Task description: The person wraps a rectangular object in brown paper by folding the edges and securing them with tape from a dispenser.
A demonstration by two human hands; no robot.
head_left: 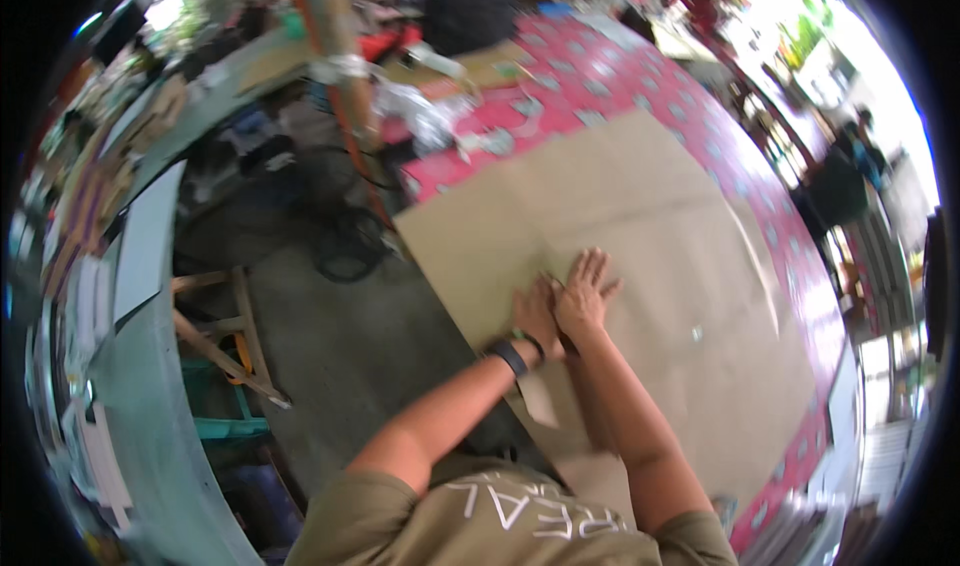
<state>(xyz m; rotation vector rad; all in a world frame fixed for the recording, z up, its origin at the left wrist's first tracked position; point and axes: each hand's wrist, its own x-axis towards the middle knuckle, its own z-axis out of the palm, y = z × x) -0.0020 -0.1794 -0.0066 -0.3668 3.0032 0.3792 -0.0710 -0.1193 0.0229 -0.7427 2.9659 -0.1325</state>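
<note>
A large sheet of brown kraft paper (640, 206) with creases covers much of the table in front of me. My right hand (583, 301) lies flat on it near its left edge, fingers stretched out and slightly apart. Close beside it, almost touching, is my left hand (536, 321), with a dark watch (510, 356) on the wrist. Its fingers point away from me over the paper, but blur hides whether they grip anything. A narrow flap of the paper (538, 401) hangs at the edge below my hands.
Under the paper is a table with a pink patterned cover (600, 66). A clear plastic bag (425, 116) and a black bag (468, 21) lie at the far end, by a post (345, 56). Leftward stand a wooden frame (250, 326) and a long pale green surface (165, 416).
</note>
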